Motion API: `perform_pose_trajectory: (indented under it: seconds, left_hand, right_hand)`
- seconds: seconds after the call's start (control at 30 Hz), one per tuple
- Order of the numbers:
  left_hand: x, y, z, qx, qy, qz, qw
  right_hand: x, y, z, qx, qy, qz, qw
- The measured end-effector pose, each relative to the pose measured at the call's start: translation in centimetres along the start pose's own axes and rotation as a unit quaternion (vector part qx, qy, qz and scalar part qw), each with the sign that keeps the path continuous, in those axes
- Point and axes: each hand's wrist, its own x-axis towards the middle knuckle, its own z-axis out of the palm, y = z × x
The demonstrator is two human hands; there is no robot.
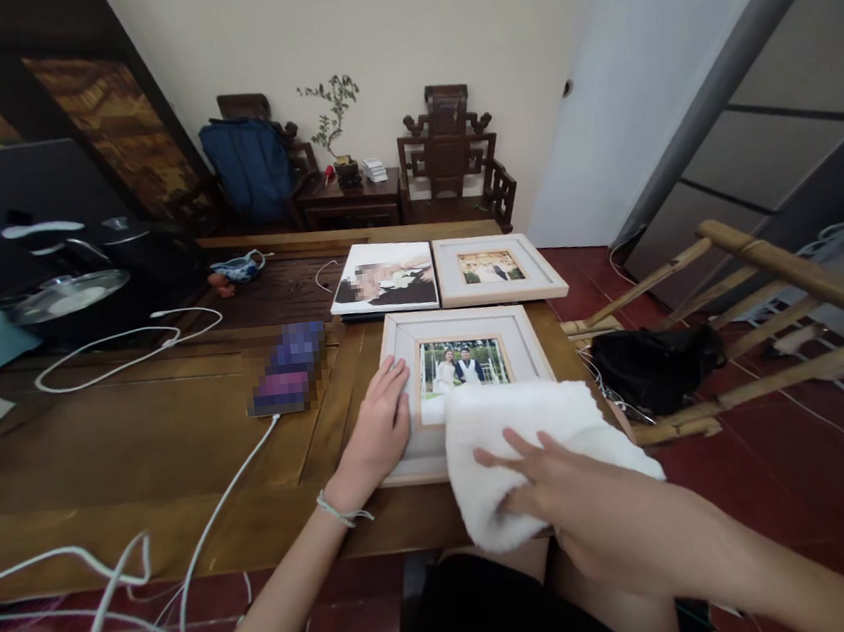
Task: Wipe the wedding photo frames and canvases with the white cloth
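Observation:
A white picture frame (401, 399) lies on the wooden table in front of me, with a photo of two people outdoors in it. My left hand (381, 416) grips the left edge of this frame, fingers laid along its border. A fluffy white cloth (552, 408) covers the lower right corner of the frame and hangs past the table's front edge. My right hand (540, 474) holds the cloth from above, its fingers bent into the fabric. Beyond lie a second white picture frame (525, 255) and a white photo panel (412, 257), side by side.
Left of the frame, a phone (288, 370) on a white charging cable (224, 518) lies on the table (178, 432). A lidded pot (73, 292) and a black kettle (139, 247) stand farther left. A bamboo rack (785, 263) with a black bag (658, 367) stands at right.

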Motion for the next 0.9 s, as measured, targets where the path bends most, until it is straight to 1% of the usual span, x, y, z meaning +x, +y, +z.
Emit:
perform_pose_trajectory:
  seconds: [0.07,0.13,0.2,0.27,0.33,0.4,0.47,0.53,0.63,0.7,0.8,0.9]
  left_hand:
    - [0.0,0.0,-0.1,0.005,-0.007,0.001,1.0]
    - [0.0,-0.1,-0.1,0.007,-0.013,0.004,1.0]
    - [0.0,-0.1,-0.2,0.005,-0.015,0.005,1.0]
    - [0.0,-0.1,-0.2,-0.001,-0.015,0.003,1.0]
    - [0.0,0.0,-0.2,-0.009,-0.014,0.001,1.0]
    - [0.0,0.1,-0.2,-0.015,-0.01,0.0,1.0]
    - [0.0,0.1,-0.2,-0.018,-0.006,0.0,1.0]
    - [-0.1,0.1,-0.2,-0.017,-0.005,-0.002,1.0]
    - [-0.1,0.1,-0.2,-0.009,-0.007,-0.004,1.0]
    - [-0.1,0.1,-0.1,-0.006,-0.006,-0.005,1.0]
    - [-0.1,0.2,0.0,-0.006,-0.001,-0.006,1.0]
    - [-0.1,0.2,0.0,-0.005,0.004,-0.005,1.0]
  right_hand:
    - [-0.1,-0.6,0.4,0.011,0.017,0.0,1.0]
    - [1.0,0.1,0.8,0.01,0.046,0.017,0.999]
    - [2.8,2.0,1.1,-0.015,0.086,0.039,0.995]
    - [4.9,4.7,0.9,-0.058,0.133,0.05,0.988]
    - [7.0,7.6,0.2,-0.091,0.184,0.053,0.977]
    - [9.0,10.1,-0.9,-0.111,0.223,0.07,0.966]
    - [10.6,11.8,-2.1,-0.131,0.241,0.098,0.956]
    - [11.6,12.6,-2.7,-0.149,0.238,0.116,0.953]
    - [11.6,12.2,-2.4,-0.154,0.216,0.109,0.958]
    - [10.5,10.9,-1.6,-0.146,0.193,0.087,0.966]
    - [7.3,8.1,-0.4,-0.113,0.146,0.057,0.981]
    - [3.4,4.8,0.0,-0.046,0.085,0.033,0.995]
